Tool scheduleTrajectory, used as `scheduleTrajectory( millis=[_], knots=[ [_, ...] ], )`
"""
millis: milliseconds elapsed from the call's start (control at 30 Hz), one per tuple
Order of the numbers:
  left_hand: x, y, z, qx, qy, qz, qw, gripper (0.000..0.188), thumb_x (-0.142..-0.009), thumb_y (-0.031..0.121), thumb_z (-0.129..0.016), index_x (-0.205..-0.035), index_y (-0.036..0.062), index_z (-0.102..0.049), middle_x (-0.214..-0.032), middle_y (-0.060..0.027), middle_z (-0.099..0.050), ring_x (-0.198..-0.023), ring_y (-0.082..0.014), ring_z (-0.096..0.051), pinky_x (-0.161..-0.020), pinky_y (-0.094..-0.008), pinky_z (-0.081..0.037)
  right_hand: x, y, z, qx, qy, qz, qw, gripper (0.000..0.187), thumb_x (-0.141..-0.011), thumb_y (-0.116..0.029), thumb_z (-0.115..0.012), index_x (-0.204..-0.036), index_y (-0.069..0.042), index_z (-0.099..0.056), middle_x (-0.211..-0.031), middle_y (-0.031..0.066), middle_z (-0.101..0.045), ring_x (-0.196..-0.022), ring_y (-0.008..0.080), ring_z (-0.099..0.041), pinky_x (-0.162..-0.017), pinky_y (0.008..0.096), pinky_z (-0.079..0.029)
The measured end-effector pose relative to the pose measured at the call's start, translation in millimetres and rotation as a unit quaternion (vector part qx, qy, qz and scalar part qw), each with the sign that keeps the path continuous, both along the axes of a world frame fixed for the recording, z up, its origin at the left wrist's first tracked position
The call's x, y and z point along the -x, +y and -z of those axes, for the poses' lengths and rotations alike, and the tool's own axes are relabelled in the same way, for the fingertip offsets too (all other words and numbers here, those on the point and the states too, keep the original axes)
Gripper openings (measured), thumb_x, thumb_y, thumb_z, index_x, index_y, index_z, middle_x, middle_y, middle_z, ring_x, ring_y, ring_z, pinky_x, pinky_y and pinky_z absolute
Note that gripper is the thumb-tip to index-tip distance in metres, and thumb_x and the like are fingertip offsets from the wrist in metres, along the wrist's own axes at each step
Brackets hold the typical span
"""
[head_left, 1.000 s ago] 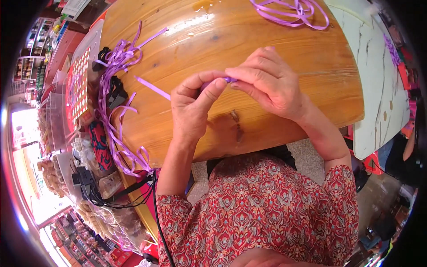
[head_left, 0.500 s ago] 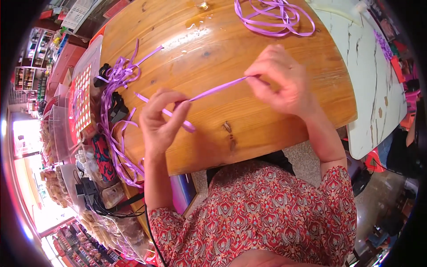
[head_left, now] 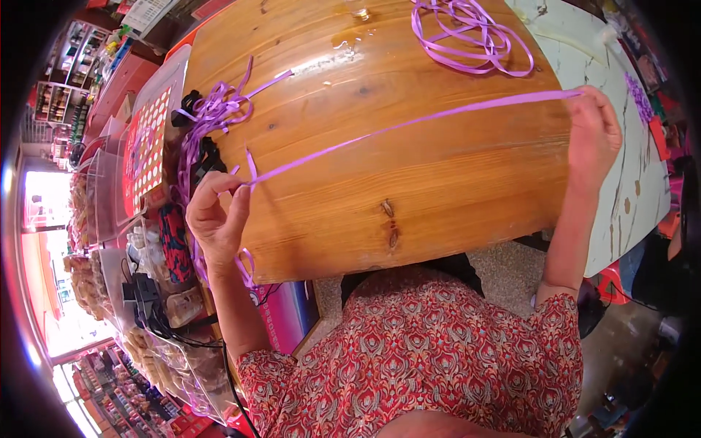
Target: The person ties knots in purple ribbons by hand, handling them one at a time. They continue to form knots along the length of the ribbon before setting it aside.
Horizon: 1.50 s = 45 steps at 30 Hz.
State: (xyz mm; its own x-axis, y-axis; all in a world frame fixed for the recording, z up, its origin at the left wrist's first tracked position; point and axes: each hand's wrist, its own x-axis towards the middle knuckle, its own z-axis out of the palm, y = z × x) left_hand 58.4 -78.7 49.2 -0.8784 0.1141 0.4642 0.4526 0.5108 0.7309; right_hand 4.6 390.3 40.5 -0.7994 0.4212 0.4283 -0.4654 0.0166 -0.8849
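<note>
A thin purple ribbon (head_left: 409,124) stretches across the wooden table from one hand to the other. My left hand (head_left: 219,217) pinches it between thumb and forefinger near the table's left side, and a short piece of ribbon sticks out past that grip. Over the table's right edge, my right hand (head_left: 595,135) is closed on the other end with its fingertips. A tangled heap of purple ribbon (head_left: 223,109) lies close beyond my left hand. Farther off at the right, a looser coil of purple ribbon (head_left: 475,44) rests on the table.
The wooden table (head_left: 343,226) adjoins a white marble-patterned table (head_left: 628,168) on the right. A small clear cup (head_left: 359,10) stands at the far side beside spilled liquid. Along the left are a red dotted sheet (head_left: 148,146), plastic bags and a black adapter (head_left: 144,290) with cables.
My hands have moved apart: the right went far to the right, the left slightly left and down. The ribbon between them is now much longer.
</note>
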Motion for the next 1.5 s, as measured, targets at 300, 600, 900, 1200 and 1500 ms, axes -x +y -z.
scheduleTrajectory(
  millis=[300, 600, 900, 1200, 1500],
  knots=[
    [-15, -60, 20, -0.146, -0.049, -0.170, 0.973, 0.005, -0.085, -0.002, -0.058, -0.089, -0.0011, -0.060, -0.078, -0.0006, -0.058, -0.070, -0.0050, -0.052, -0.064, -0.0166, -0.041, 21, 130, 34, 0.297, 0.030, -0.093, 0.950, 0.011, -0.087, -0.005, -0.057, -0.089, 0.006, -0.056, -0.078, 0.0094, -0.054, -0.077, 0.0185, -0.051, -0.087, 0.0360, -0.043],
    [-11, -56, 40, -0.419, -0.021, -0.121, 0.900, 0.012, -0.090, 0.010, -0.056, -0.091, -0.0014, -0.061, -0.081, -0.0055, -0.061, -0.071, -0.0147, -0.058, -0.074, -0.0276, -0.049, 28, 109, 31, 0.281, 0.057, -0.057, 0.956, 0.024, -0.087, -0.007, -0.058, -0.103, 0.009, -0.052, -0.098, 0.0145, -0.056, -0.090, 0.0210, -0.052, -0.090, 0.0404, -0.040],
    [14, -23, 47, -0.776, -0.071, 0.072, 0.622, 0.025, -0.091, 0.026, -0.052, -0.096, 0.0024, -0.056, -0.087, -0.0079, -0.061, -0.094, -0.0199, -0.057, -0.101, -0.0432, -0.038, 29, 69, 41, 0.574, 0.091, -0.346, 0.737, 0.022, -0.087, 0.003, -0.050, -0.109, 0.004, -0.047, -0.089, 0.0107, -0.046, -0.084, 0.0207, -0.044, -0.081, 0.0414, -0.038],
    [9, 25, 41, -0.694, -0.170, 0.052, 0.698, 0.028, -0.092, 0.031, -0.053, -0.090, 0.0032, -0.056, -0.065, 0.0028, -0.041, -0.057, -0.0083, -0.034, -0.055, -0.0244, -0.032, 22, 30, 28, 0.397, 0.034, -0.323, 0.859, 0.020, -0.091, -0.002, -0.048, -0.110, 0.004, -0.049, -0.083, 0.0051, -0.044, -0.071, 0.0149, -0.037, -0.065, 0.0274, -0.034],
    [-4, 90, 12, -0.548, -0.177, 0.033, 0.817, 0.014, -0.089, 0.010, -0.058, -0.099, -0.0002, -0.059, -0.082, -0.0017, -0.057, -0.065, -0.0066, -0.044, -0.060, -0.0228, -0.038, -7, -128, -2, -0.086, -0.046, -0.238, 0.966, 0.021, -0.085, 0.001, -0.059, -0.106, 0.003, -0.059, -0.092, 0.0057, -0.060, -0.087, 0.0115, -0.057, -0.078, 0.0221, -0.045]
  ],
)
